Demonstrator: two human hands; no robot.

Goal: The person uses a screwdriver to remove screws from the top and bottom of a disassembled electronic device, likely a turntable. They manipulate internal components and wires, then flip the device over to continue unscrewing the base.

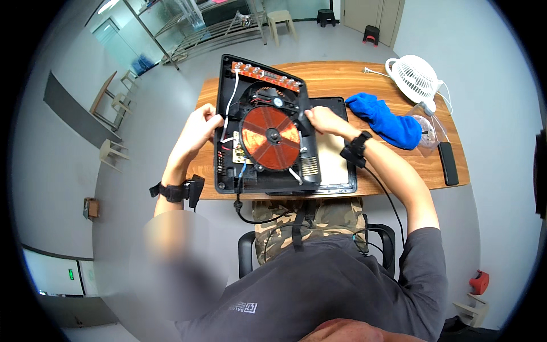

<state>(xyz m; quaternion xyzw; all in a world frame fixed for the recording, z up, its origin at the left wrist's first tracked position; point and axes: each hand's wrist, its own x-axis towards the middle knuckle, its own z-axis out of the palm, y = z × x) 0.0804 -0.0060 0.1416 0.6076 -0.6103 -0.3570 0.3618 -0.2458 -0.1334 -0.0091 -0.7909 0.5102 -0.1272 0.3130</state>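
Note:
An opened black induction cooker housing [310, 168] is tilted over a second black-framed panel with a pale inside [336, 168]. Inside it show a copper coil disc [270, 149], an orange button circuit board [265, 74], a small fan [266, 93] and wires. My left hand [200, 125] grips the housing's left edge with curled fingers. My right hand [323, 119] holds its right edge, thumb toward the inside. A black power cord [242, 214] hangs from the housing's front over the table edge. Both wrists wear black strapped devices.
The wooden table [325, 74] also holds a blue cloth [379, 117], a white fan [414, 77], a transparent bag with a round item [426, 128] and a black oblong object [447, 162]. Behind stand metal shelving [211, 40], stools [279, 23] and a side table [102, 97].

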